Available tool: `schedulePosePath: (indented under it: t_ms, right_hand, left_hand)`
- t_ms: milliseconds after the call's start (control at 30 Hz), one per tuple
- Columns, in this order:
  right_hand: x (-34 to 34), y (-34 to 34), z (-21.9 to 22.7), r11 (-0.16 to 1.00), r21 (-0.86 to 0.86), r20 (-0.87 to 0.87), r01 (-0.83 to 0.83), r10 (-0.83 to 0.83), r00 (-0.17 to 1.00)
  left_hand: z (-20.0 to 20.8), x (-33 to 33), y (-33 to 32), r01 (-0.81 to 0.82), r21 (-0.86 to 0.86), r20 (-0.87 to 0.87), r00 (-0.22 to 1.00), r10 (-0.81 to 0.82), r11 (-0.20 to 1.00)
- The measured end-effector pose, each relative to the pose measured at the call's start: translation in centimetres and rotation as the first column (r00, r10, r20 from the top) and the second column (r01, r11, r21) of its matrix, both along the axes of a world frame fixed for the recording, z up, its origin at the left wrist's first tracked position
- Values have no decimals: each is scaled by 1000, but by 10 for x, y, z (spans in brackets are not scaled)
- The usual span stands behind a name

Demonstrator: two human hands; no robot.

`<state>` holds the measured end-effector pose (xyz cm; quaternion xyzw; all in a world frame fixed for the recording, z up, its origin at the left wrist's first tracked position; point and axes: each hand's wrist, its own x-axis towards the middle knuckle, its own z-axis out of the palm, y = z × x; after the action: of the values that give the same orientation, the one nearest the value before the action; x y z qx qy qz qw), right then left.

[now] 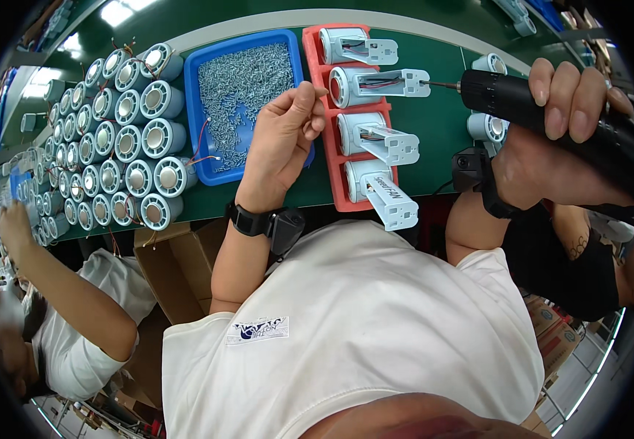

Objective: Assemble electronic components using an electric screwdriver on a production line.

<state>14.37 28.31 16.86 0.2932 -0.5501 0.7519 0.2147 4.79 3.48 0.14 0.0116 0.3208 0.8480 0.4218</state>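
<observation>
My right hand [576,102] is wrapped round a black electric screwdriver [496,91]. Its thin bit points left, and the tip meets the end of the handle part on the second fan housing [397,83] from the back. That light blue housing lies in a red holder [322,80] with other housings like it, some with wires showing inside. Beside the holder's left edge, my left hand [288,128] has thumb and fingers pinched together; what they hold, if anything, is too small to make out. Left of that hand stands a blue tray [193,95] full of small screws [244,80].
Many round motor units [160,139] with thin wires stand in rows on the green table [423,51] at left. More light blue housings [487,126] lie at right behind the screwdriver. A co-worker's arm [76,293] reaches in at far left; another person sits at right. A cardboard box [178,267] stands below the table edge.
</observation>
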Motion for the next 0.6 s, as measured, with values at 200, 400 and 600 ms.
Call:
schedulePosePath:
  t_ms: [200,400,600]
  right_hand:
    - [-13,-9,-2,999,32,11,-36,35,999]
    - [-25,-15,4,973,212,-3,-87,90,996]
    - [-29,-24,2,989,144,18,-21,18,1000]
  left_hand:
    - [11,0,17,-153,-150,40,986,161,977]
    - [4,-7,19,-141,-107,25,989,145,984]
    - [4,-2,26,-125,-126,10,992,128,984]
